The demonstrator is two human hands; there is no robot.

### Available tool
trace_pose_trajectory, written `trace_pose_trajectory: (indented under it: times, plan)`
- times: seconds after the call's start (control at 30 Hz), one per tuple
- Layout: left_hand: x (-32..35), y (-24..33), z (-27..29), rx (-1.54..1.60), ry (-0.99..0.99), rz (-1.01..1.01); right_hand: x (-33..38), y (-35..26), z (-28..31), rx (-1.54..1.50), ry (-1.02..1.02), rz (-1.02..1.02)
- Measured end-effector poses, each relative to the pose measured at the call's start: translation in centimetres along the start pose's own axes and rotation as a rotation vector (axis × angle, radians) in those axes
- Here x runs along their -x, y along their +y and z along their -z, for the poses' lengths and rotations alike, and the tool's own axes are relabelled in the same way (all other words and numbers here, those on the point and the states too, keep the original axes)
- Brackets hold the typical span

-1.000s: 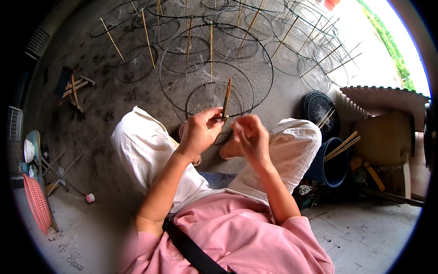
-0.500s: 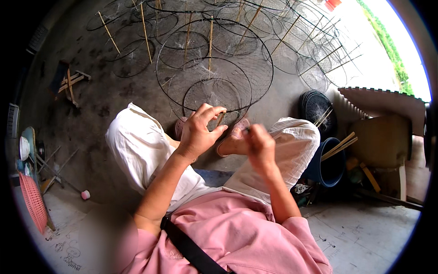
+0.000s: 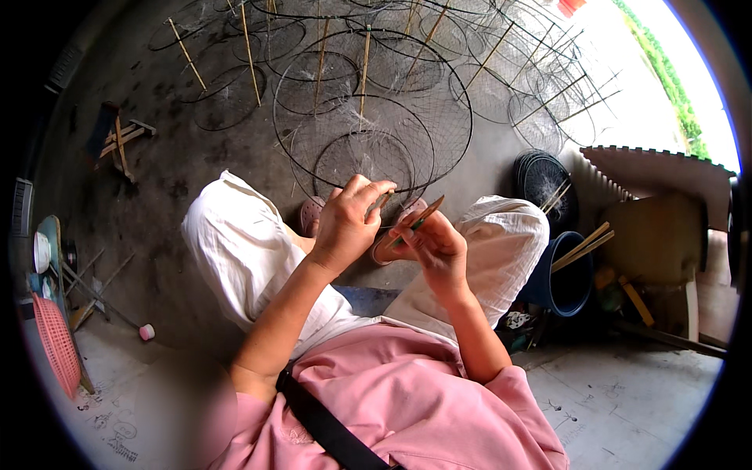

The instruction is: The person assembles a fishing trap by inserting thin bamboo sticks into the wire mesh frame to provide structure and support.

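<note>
The left hand (image 3: pixel 345 227) is pinching a thin brown stick (image 3: pixel 381 202) between fingertips. The right hand (image 3: pixel 440 249) is gripping a pointed brown-and-green implement (image 3: pixel 431 208).

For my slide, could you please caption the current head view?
Left hand pinches a thin brown piece, right hand a slender pointed tool, near hoop-framed nets.

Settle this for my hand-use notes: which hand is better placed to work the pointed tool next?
Probably the right hand: it holds the pointed tool, tip exposed, while the left hand seems occupied, pinching a small brown piece.
</note>
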State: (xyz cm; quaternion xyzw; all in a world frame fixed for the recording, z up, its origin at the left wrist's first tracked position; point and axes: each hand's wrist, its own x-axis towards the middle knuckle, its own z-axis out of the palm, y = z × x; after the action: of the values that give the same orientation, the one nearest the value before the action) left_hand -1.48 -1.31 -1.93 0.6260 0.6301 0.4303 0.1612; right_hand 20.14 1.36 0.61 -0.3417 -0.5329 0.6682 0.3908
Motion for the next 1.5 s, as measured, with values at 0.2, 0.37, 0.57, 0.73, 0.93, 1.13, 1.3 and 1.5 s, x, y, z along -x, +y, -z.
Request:
trace_pose_trajectory:
  times: [0.2,0.37,0.57,0.73,0.93,1.13,1.3,1.5]
  plan:
    - [0.5,-1.1,1.0,-0.05,0.01,-0.026,-0.8,-3.8,2.2,0.092,0.169,0.223]
    - [0.2,-1.5,0.6,0.049,0.009,-0.031,-0.6,2.0,4.5,1.2,0.012,0.368]
    - [0.3,-1.7,1.2,0.048,0.015,-0.033,-2.2,3.0,0.0,0.952,-0.104,0.544]
    - [-0.5,-0.7,1.2,0.234,0.041,0.025,-1.4,3.2,0.6,0.119,-0.154,0.193]
    - [-0.6,-1.8,-0.4,0.225,0.238,-0.004,-6.2,-9.0,8.7,-0.248,-0.136,0.449]
    - [-2.6,-4.1,-1.1,0.352,0.323,0.221,7.7,-3.3,0.0,0.255,-0.414,0.275]
    - [-3.2,-2.0,-1.4,0.218,0.291,0.121,8.9,-2.5,0.6,0.221,-0.509,0.195]
    - [-1.0,-1.5,2.9,0.281,0.092,0.095,6.4,-5.0,8.7,0.985,0.198,0.538]
